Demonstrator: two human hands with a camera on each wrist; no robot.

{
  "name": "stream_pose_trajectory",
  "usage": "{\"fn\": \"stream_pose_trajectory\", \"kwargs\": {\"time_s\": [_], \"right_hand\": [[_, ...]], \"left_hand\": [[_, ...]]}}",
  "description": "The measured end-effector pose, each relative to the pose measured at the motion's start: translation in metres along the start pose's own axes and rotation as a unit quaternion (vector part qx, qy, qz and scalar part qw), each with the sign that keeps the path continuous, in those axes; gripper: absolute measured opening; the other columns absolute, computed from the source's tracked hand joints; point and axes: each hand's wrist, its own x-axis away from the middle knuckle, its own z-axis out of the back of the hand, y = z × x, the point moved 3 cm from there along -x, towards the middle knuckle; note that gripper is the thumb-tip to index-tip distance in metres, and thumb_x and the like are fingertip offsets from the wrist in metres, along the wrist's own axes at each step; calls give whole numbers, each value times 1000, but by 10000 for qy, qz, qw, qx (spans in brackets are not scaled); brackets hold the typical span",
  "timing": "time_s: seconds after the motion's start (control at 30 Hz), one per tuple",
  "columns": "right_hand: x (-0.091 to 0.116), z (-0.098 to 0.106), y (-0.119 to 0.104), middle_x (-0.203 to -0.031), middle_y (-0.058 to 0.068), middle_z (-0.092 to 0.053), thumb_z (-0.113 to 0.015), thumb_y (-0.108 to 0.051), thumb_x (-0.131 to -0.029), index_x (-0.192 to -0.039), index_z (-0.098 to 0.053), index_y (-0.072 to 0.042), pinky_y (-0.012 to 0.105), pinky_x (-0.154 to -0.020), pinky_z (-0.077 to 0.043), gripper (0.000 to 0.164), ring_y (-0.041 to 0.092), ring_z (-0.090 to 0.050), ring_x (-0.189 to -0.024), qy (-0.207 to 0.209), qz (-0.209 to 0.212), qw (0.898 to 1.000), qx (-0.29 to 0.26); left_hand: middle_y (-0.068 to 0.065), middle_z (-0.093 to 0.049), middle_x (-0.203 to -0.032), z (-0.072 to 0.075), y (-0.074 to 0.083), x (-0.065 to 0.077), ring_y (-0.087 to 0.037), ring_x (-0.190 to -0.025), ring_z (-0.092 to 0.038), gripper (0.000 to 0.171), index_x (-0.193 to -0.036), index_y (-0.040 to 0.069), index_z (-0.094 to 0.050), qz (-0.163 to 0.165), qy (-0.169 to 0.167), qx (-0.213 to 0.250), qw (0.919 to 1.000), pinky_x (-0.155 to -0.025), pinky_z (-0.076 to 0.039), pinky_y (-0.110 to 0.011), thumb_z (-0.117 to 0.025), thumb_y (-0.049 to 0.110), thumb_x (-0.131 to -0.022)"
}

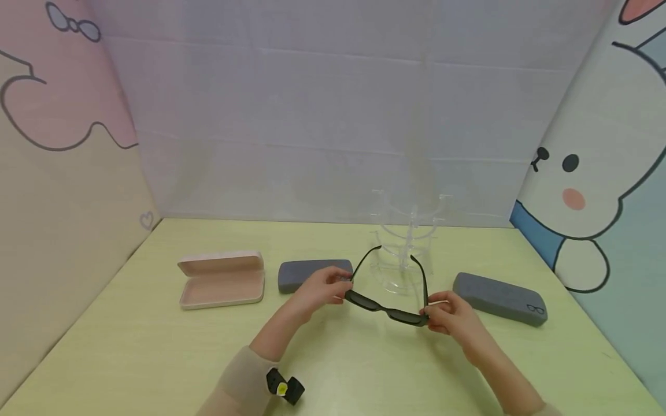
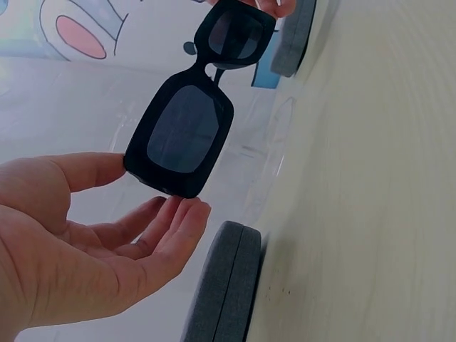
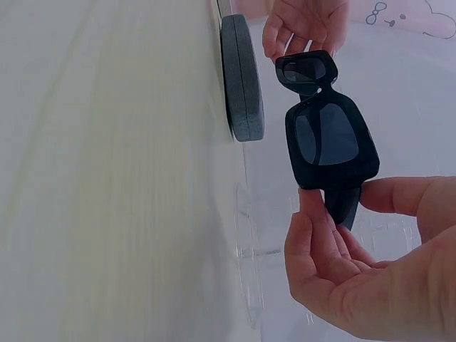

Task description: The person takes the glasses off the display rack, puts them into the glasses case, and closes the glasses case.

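Black sunglasses (image 1: pixel 386 311) with dark lenses hang over the table, arms unfolded and pointing away toward a clear display stand (image 1: pixel 406 248). My left hand (image 1: pixel 321 292) pinches them at the left hinge corner, thumb and fingertips on the frame's edge. At the opposite corner my right hand (image 1: pixel 451 316) grips the frame and the start of the arm. In the right wrist view the thumb and fingers of the right hand (image 3: pixel 377 263) close around that arm below the lens. The left wrist view shows the left hand's fingertips (image 2: pixel 189 206) at the lower frame edge.
An open case (image 1: pixel 222 280) with a pinkish inside lies at the left. One closed grey case (image 1: pixel 307 273) sits behind my left hand; another grey case (image 1: pixel 499 297), with a glasses drawing, lies right of my right hand. Printed cloth walls (image 1: pixel 333 115) enclose the table's back and sides.
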Motion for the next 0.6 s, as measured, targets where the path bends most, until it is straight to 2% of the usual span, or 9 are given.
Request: {"fn": "stream_pose_trajectory", "kwargs": {"time_s": [0.3, 0.4, 0.6], "right_hand": [[4, -14, -5, -93, 11, -64, -55, -8, -89, -116, -39, 9, 29, -74, -53, 36, 14, -61, -75, -24, 115, 9998, -162], [1, -19, -8, -93, 10, -64, -56, -7, -88, -116, -39, 10, 29, -74, -53, 37, 13, -61, -75, -107, 225, 9994, -252], [-8, -31, -16, -93, 9, -64, -53, -7, -89, -115, -41, 10, 30, -76, -53, 33, 9, -61, -77, -261, 510, 9977, -375]], "left_hand": [[-20, -56, -113, 11, -5, 11, -19, -82, -59, 38, -123, 1, -50, 75, 31, 162, 9998, -79, -52, -36, -56, 19, -90], [-23, -55, -113, 16, -7, 14, -21, -83, -59, 38, -124, 0, -50, 56, 95, 196, 9997, -79, -52, -37, -55, 17, -91], [-23, -54, -113, 30, -14, 19, -19, -78, -59, 39, -124, -3, -48, 146, 229, 237, 9994, -78, -52, -35, -53, 16, -91]]}}
